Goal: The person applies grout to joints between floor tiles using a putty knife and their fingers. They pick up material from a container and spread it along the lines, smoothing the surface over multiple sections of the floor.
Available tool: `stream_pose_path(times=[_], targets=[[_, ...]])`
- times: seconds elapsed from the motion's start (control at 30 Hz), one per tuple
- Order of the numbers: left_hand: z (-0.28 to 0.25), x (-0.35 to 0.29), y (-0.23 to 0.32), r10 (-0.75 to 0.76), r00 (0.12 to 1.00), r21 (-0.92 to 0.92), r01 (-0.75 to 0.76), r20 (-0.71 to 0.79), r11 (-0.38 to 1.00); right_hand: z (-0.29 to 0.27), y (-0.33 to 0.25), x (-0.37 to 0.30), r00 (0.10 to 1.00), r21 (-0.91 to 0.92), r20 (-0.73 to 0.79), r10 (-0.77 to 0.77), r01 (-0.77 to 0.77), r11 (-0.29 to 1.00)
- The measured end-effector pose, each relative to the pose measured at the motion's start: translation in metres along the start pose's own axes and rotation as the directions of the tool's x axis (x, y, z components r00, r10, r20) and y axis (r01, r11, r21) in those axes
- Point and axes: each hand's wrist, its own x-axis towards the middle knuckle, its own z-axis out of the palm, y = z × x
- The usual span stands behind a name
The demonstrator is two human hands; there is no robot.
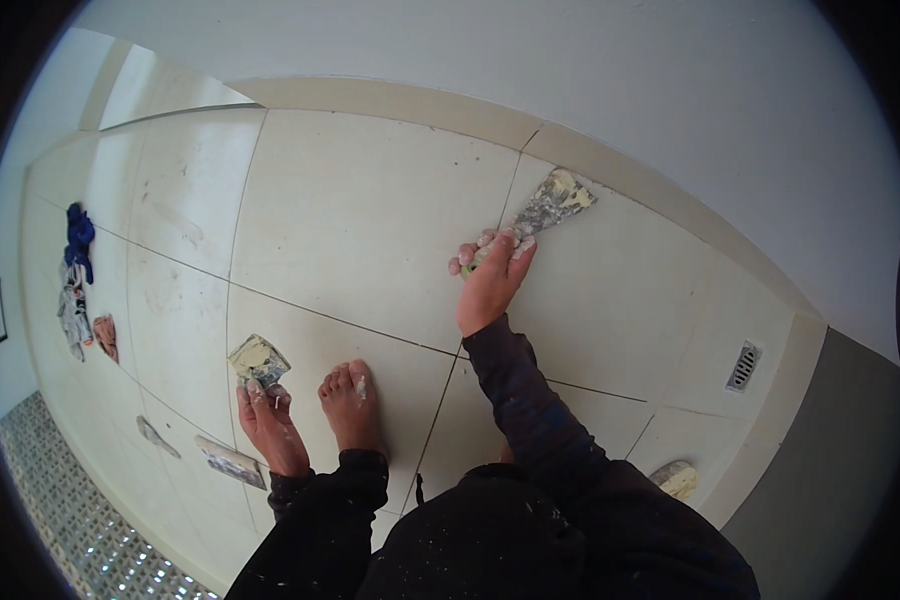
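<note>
My right hand (492, 282) is closed round the handle of a putty knife (558, 200). Its blade, smeared with grey and cream paste, points up and right near the base of the far wall. Lower left, my left hand (273, 435) grips a second, wide putty knife (259, 362), which carries a patch of cream putty on its blade. Whitish residue coats the fingers of both hands. Between the two arms, my bare left foot (350, 405) rests on the pale floor tiles (360, 210).
Crumpled cloths, one dark blue (79, 243), lie at far left. A small long tool (157, 437) and a flat smeared board-like piece (230, 462) are nearby. A floor drain (743, 367) sits at right, above a rounded yellowish object (676, 480). Skirting (390, 107) edges the wall.
</note>
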Motion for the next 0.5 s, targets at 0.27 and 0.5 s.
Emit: stream_pose_path(times=[0.27, 0.5], targets=[[0.01, 0.006, -0.004, -0.006, 1.0, 0.042, 0.005, 0.023, 0.999, 0.065, 0.045, -0.061, 0.886, -0.14, 0.298, 0.355, -0.327, 0.935], [0.009, 0.016, -0.005, -0.001, 1.0, 0.071, -0.002, 0.03, 0.997, 0.036, 0.014, -0.014, 0.998, 0.097, -0.009, 0.062, -0.061, 0.993]])
